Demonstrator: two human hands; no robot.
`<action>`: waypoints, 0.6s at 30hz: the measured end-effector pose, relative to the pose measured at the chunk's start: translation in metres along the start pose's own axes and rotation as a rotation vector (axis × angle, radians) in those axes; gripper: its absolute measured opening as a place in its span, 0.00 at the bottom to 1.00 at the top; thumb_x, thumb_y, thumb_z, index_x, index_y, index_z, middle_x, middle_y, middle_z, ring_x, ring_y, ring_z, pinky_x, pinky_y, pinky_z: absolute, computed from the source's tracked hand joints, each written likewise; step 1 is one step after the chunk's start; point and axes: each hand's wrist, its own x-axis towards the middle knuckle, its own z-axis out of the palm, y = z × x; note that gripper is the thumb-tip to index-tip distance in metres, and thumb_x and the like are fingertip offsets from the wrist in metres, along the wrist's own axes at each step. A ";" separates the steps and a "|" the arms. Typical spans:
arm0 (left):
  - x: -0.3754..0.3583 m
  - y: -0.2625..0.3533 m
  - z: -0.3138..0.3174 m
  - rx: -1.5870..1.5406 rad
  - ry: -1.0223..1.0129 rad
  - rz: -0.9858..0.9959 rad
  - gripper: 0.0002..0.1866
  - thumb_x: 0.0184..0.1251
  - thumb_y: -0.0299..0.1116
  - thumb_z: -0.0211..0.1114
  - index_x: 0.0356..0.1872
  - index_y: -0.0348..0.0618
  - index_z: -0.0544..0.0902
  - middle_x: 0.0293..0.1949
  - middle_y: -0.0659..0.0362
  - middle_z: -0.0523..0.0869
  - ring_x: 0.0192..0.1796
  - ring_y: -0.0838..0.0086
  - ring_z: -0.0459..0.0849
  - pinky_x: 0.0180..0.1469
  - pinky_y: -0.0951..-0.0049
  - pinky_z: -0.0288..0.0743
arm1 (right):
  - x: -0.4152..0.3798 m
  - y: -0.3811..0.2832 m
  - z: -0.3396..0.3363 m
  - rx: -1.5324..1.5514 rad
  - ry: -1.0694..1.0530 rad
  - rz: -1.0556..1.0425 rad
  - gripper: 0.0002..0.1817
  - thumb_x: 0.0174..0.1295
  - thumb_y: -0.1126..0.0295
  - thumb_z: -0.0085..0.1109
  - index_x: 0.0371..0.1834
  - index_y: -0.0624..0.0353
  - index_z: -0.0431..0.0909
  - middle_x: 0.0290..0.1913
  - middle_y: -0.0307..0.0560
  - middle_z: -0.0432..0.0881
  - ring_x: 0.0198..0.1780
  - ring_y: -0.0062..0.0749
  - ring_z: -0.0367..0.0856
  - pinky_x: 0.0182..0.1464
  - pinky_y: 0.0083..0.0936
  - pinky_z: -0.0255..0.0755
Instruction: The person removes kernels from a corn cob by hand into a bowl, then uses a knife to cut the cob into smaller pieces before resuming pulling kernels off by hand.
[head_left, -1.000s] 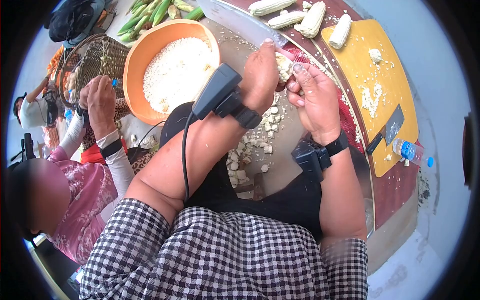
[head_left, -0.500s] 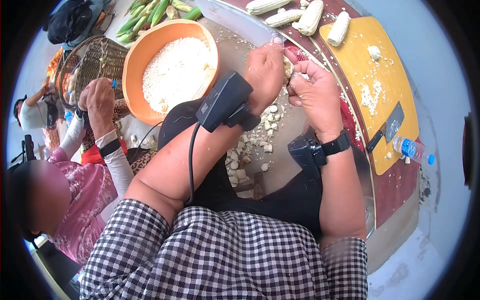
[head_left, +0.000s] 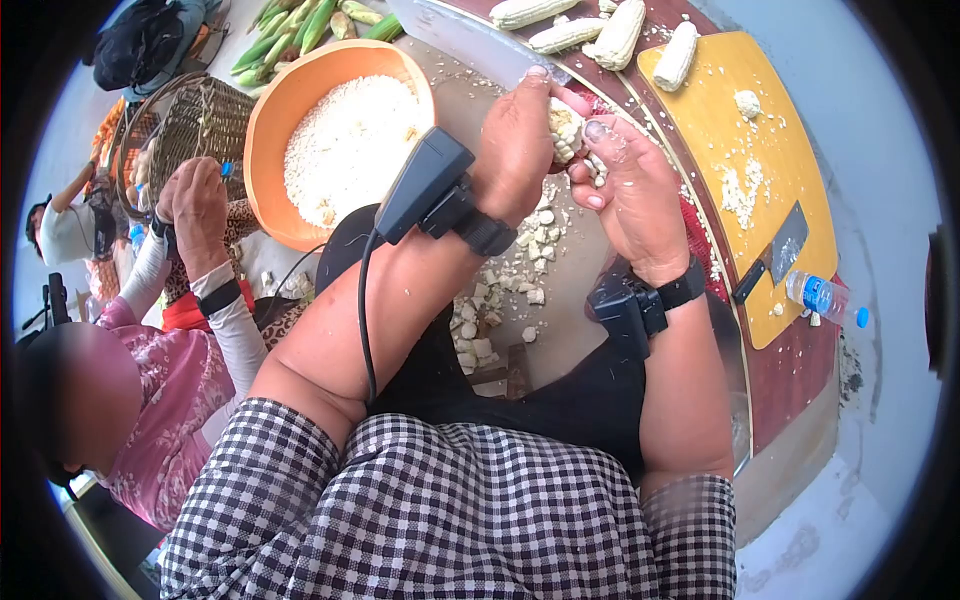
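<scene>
Above my lap, a short piece of white corn cob (head_left: 563, 128) is gripped in my left hand (head_left: 512, 150), its thumb stretched along the top. My right hand (head_left: 640, 195) meets the cob piece from the other side, fingers curled and thumb bent over it. Loose white kernels (head_left: 598, 170) show between the right fingers. Left of my hands stands an orange basin (head_left: 268, 165) holding many white corn kernels (head_left: 345, 140). Bits of broken cob (head_left: 540, 240) lie scattered on the floor below.
On the red table to the right, whole corn cobs (head_left: 617, 35) lie near a yellow cutting board (head_left: 800, 180) with a cleaver (head_left: 788, 243) and water bottle (head_left: 825, 298). A co-worker (head_left: 150, 400) sits at left beside a wicker basket (head_left: 205, 120). Unhusked corn (head_left: 300, 30) lies behind.
My hands have turned and drawn slightly apart, so more of the cob piece shows. Kernels now show in my right fingers. The left wrist has shifted a little left and down.
</scene>
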 end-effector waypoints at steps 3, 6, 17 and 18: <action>-0.001 -0.001 0.000 0.068 -0.003 0.075 0.23 0.76 0.45 0.39 0.35 0.38 0.78 0.31 0.56 0.81 0.28 0.75 0.79 0.29 0.74 0.75 | 0.003 0.004 -0.002 -0.015 0.006 -0.008 0.09 0.67 0.69 0.56 0.42 0.63 0.74 0.32 0.35 0.73 0.30 0.15 0.72 0.25 0.10 0.64; -0.006 0.002 0.002 0.221 0.008 0.134 0.25 0.77 0.45 0.38 0.33 0.37 0.79 0.28 0.57 0.81 0.26 0.77 0.76 0.28 0.77 0.72 | 0.003 0.005 0.000 -0.018 0.022 -0.008 0.08 0.67 0.70 0.54 0.43 0.65 0.73 0.32 0.36 0.74 0.30 0.15 0.71 0.25 0.10 0.64; -0.006 -0.007 0.003 0.293 -0.021 0.278 0.27 0.78 0.44 0.37 0.31 0.35 0.79 0.23 0.59 0.80 0.24 0.81 0.74 0.27 0.80 0.69 | 0.003 0.003 -0.001 -0.137 0.054 -0.007 0.05 0.64 0.76 0.50 0.40 0.66 0.73 0.32 0.40 0.74 0.27 0.16 0.71 0.24 0.12 0.65; -0.004 -0.008 0.003 0.260 -0.022 0.281 0.27 0.79 0.44 0.37 0.32 0.35 0.79 0.24 0.58 0.80 0.24 0.80 0.75 0.28 0.80 0.70 | 0.004 0.004 -0.003 -0.141 0.042 -0.003 0.05 0.64 0.76 0.49 0.40 0.65 0.72 0.32 0.40 0.73 0.28 0.17 0.71 0.25 0.13 0.65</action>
